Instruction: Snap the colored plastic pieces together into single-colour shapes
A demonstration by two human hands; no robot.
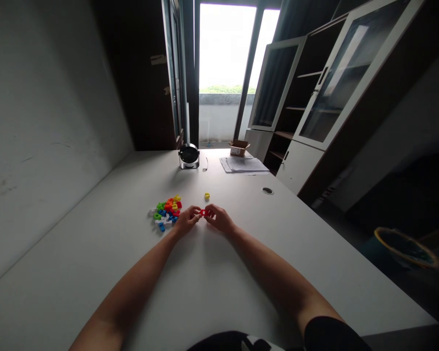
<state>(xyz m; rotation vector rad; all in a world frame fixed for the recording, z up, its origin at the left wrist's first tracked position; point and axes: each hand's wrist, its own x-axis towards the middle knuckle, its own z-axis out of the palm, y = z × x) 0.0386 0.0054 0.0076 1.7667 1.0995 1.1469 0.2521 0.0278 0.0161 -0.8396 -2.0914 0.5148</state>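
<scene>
Desk (95, 229): white, filling the lower frame
Cabinet (346, 83): glass doors, upper right of the frame
Papers (243, 165): stacked near the far desk edge, print too small to read
Plastic blocks (166, 210): mixed-colour pile, just left of the left hand
Yellow block (207, 196): alone, just above the hands
Hands: left hand (186, 220) and right hand (219, 218), fingers closed, pinching the red block (204, 212) from 2 sides
Red block: mid-frame, between the fingertips, long axis running left to right

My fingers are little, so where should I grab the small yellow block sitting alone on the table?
Probably pinch the yellow block across two opposite outer sides, coming straight down from above. It sits by itself on the white table, apart from the colourful pile, so nothing should get in your fingers' way.
</scene>
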